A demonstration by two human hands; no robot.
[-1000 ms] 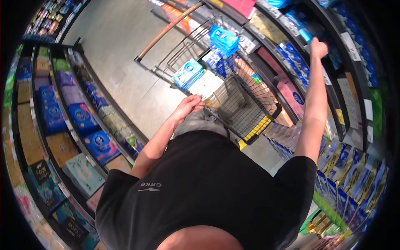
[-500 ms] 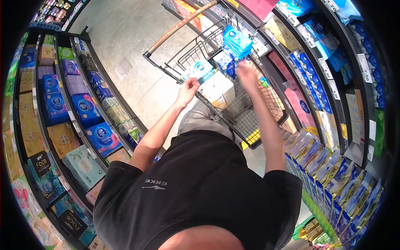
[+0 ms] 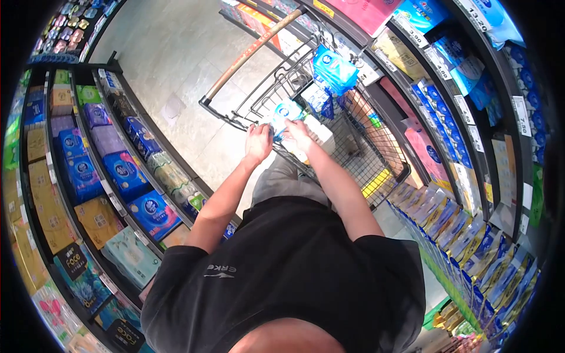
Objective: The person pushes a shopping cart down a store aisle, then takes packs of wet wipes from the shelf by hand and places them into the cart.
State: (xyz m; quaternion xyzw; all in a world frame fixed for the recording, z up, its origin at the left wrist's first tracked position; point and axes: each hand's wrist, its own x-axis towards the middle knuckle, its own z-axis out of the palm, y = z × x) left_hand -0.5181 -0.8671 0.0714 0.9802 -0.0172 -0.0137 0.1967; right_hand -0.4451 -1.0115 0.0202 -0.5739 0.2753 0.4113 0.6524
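Bright light falls on the pale tiled floor (image 3: 162,70) between dark left-hand shelving (image 3: 88,66) and right-hand shelving (image 3: 485,134).

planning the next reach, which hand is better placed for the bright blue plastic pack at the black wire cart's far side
Probably the right hand: it is nearer the blue pack, while the left hand sits farther away, to the left.

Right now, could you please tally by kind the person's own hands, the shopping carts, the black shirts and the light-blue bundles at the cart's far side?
Hands: 2, the left hand and right hand
Shopping cart: 1
Black shirt: 1
Light-blue bundle: 1, packs inside not countable
Total: 5
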